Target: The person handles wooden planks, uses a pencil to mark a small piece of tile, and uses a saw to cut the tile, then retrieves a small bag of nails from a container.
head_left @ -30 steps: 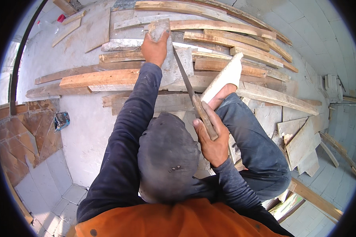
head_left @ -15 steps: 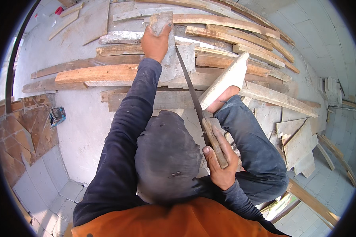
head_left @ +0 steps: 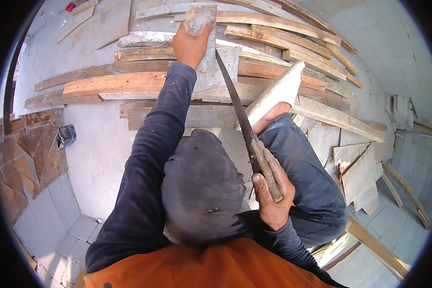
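My left hand (head_left: 192,45) is closed round a grey, weathered board (head_left: 207,72) at the upper middle, thumb on its right side. The board lies across several timbers and has a narrow strip running away from me beside a wider part. My right hand (head_left: 276,200) grips the wooden handle of a handsaw (head_left: 236,102) near my bent right leg. The blade slants up and left, its tip at the board by the edge of the narrow strip. The light-coloured shoe (head_left: 277,93) on my right foot rests on the timbers, just right of the blade.
Long wooden planks (head_left: 120,85) lie side by side across the floor ahead. Broken flat boards (head_left: 361,173) are piled at the right. On the left stand a small dark container (head_left: 66,137) and brown tile pieces (head_left: 33,153). A block wall (head_left: 393,43) rises at the far right.
My right hand and the handsaw have shifted slightly to the right. The board in my left hand has moved a little right and away from me. Both grips are unchanged.
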`<state>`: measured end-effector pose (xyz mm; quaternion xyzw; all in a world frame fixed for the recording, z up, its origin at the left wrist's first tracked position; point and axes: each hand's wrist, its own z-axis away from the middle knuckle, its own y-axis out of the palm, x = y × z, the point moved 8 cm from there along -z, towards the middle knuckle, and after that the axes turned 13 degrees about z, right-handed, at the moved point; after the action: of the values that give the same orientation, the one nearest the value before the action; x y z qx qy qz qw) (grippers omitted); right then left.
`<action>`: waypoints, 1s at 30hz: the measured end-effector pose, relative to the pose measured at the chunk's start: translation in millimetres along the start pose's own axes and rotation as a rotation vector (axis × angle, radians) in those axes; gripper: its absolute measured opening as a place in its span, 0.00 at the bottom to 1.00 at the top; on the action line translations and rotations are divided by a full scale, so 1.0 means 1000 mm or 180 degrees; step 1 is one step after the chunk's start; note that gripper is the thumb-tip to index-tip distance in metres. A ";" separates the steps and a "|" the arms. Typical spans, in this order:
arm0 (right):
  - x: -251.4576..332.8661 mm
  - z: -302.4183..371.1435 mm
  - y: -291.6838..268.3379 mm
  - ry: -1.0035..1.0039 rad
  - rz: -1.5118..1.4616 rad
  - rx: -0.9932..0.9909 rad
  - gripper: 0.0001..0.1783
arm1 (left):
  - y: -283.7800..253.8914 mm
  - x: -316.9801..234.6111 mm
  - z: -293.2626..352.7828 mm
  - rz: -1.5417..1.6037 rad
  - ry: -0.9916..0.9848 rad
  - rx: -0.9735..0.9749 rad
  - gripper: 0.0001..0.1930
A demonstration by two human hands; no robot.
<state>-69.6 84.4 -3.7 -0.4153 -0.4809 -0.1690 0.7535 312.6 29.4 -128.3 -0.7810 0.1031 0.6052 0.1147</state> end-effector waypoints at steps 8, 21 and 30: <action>-0.001 -0.127 0.059 -0.0104 0.0357 0.0194 0.31 | -0.008 0.003 0.013 0.0692 -0.0107 0.0091 0.24; -0.027 -0.044 0.038 0.0016 0.0251 0.0385 0.32 | -0.002 0.025 0.011 0.0283 -0.0313 0.0066 0.24; -0.012 -0.158 0.055 -0.0197 0.0791 0.0167 0.30 | 0.004 0.027 0.015 0.0641 -0.0671 0.0366 0.24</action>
<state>53.2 -8.6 -69.8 -0.4569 -0.4529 -0.0488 0.7640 304.5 29.8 -158.6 -0.6910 0.2028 0.6854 0.1081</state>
